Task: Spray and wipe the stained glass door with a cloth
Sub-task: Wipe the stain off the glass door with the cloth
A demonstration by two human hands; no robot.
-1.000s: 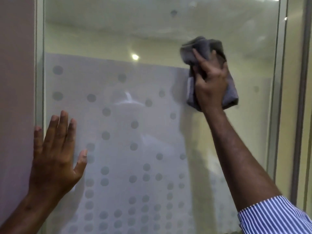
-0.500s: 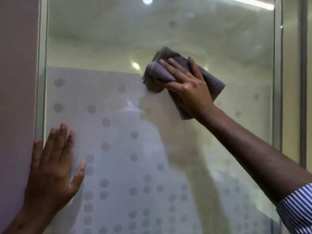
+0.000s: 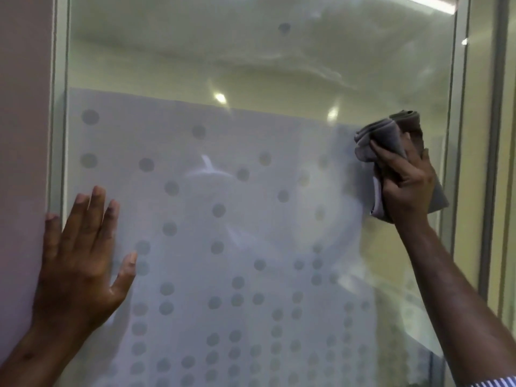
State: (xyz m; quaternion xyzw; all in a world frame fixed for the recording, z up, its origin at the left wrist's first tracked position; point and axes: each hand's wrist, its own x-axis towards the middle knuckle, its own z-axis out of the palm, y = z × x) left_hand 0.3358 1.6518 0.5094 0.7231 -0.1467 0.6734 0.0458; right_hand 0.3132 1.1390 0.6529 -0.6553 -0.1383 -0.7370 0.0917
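The glass door point(image 3: 251, 65) fills nearly the whole view, standing upright in a pale frame point(image 3: 60, 107). Its upper part is clear, with smeary streaks across it and the glare of ceiling lights reflected in it. From roughly a quarter of the way down, a frosted film point(image 3: 195, 219) covers the pane, patterned with grey dots that are sparse near the top edge of the film and crowd together toward the bottom.

The right hand point(image 3: 405, 188) is raised near the right edge of the pane, pressing a grey cloth point(image 3: 388, 135) against the glass just at the top line of the frosted film. The cloth is bunched into folds: a thick wad sticks out above and to the left of the hand, and a flat corner hangs out below on the right. The fingers point(image 3: 384, 152) of this hand are curled around the wad, holding it against the door (the thumb side is hidden behind the cloth). The bare forearm runs down to the lower right corner, where the edge of a blue-and-white striped sleeve point(image 3: 497, 382) just shows.

The left hand point(image 3: 81, 263) lies flat at the lower left, palm to the door, holding nothing. Its fingers point(image 3: 95, 208) are spread wide and point upward; the little finger lies over the frame at the left, the others and the thumb rest on the frosted glass.

To the left of the frame is a plain wall point(image 3: 22, 135).
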